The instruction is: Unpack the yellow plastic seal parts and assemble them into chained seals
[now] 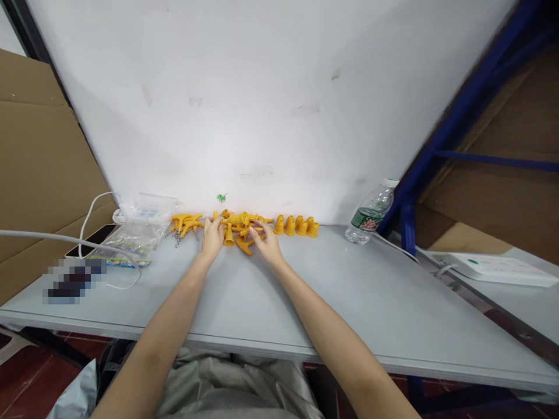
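Observation:
A jumbled pile of yellow plastic parts lies on the table against the white panel, between my two hands. My left hand rests against the pile's left side, its fingers partly out of sight but seemingly open. On the other side my right hand touches the pile with thumb and fingers apart. A yellow hook-shaped piece lies just in front, near my right thumb. Left of my left hand is a cluster of yellow branching pieces, with small dark chains beside them. Yellow cup-shaped pieces stand in rows to the right.
A clear plastic bag, a phone and a white cable are on the left, by a cardboard sheet. A tilted water bottle leans at right near a blue frame. A power strip lies beyond.

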The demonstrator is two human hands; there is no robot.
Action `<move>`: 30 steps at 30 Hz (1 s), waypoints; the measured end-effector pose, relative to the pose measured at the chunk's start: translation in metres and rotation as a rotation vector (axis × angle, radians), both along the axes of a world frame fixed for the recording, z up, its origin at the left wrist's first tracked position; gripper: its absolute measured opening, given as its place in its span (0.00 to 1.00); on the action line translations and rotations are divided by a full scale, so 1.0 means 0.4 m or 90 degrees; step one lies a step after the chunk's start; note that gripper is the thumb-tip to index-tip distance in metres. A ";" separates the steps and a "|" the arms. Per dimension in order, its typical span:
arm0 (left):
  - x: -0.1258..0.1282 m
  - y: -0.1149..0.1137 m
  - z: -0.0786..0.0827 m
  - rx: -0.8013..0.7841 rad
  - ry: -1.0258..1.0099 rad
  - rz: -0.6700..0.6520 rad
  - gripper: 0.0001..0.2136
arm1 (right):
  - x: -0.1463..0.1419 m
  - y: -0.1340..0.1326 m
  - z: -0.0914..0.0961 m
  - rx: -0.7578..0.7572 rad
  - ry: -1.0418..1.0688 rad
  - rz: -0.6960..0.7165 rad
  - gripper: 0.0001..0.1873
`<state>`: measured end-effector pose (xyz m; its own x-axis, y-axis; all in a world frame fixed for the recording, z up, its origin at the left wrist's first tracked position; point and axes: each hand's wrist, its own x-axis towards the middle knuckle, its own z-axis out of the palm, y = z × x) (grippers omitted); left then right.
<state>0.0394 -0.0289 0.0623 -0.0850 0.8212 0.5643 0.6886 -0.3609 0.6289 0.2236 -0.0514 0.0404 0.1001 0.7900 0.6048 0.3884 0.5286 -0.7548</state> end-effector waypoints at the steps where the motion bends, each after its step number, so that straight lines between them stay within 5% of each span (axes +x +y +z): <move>1: 0.000 -0.006 0.001 -0.004 0.041 -0.004 0.12 | 0.001 0.001 0.001 -0.012 0.016 0.008 0.32; 8: 0.016 -0.041 0.011 -0.063 0.178 -0.027 0.16 | 0.017 0.012 0.006 -0.063 0.107 0.032 0.32; 15: 0.019 -0.055 0.038 -0.088 0.217 -0.031 0.18 | 0.042 0.021 0.016 -0.067 0.040 0.089 0.28; 22: 0.003 -0.041 0.034 -0.069 0.209 -0.057 0.17 | 0.066 0.003 0.037 0.074 -0.171 0.075 0.18; 30: 0.002 -0.039 0.035 -0.039 0.238 -0.011 0.18 | 0.085 -0.003 0.046 0.170 -0.390 -0.030 0.19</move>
